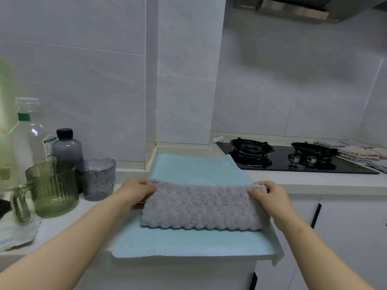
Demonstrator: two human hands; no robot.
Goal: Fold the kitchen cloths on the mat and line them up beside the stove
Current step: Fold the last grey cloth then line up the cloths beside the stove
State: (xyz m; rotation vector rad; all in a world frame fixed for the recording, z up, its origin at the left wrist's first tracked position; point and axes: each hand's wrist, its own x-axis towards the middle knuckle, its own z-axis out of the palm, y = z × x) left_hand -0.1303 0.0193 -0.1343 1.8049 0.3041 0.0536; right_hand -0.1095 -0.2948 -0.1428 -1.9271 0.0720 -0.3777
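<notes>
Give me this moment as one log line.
fold step | left hand, right hand pinch far corners of fluffy grey cloth | cloth lies on light blue mat

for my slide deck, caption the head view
The left hand and right hand grip a grey cloth on the blue mat.

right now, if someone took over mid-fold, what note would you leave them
Hands: left hand pinches the far left corner of the grey cloth; right hand pinches the far right one.
The cloth lies on the mat, apparently mid-fold.
Done: several folded cloths lie right of the stove.
Left: finish this fold and add it to that row.
</notes>
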